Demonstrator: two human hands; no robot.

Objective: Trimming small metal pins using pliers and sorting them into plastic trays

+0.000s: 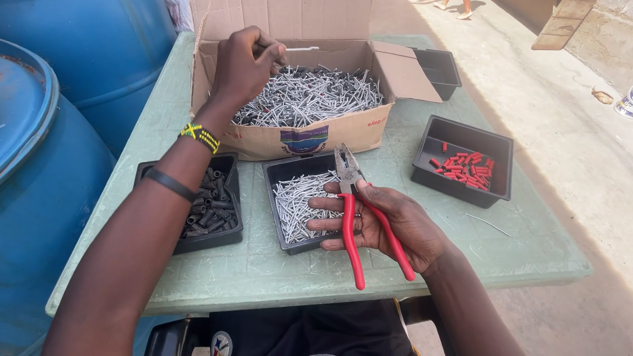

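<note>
My left hand (244, 65) reaches over the open cardboard box (307, 139) full of grey nails (312, 95) and pinches one nail (301, 49) between its fingertips above the heap. My right hand (387, 225) rests palm up near the table's front edge and holds red-handled pliers (352, 212), jaws pointing away from me over a black tray (287, 174) with several nails lying in it.
A black tray of dark sleeves (227, 237) sits front left, a black tray of red sleeves (452, 129) right, another black tray (437, 67) behind. All stand on a green table (278, 270). Blue barrels (35, 178) crowd the left. One loose nail (487, 224) lies right.
</note>
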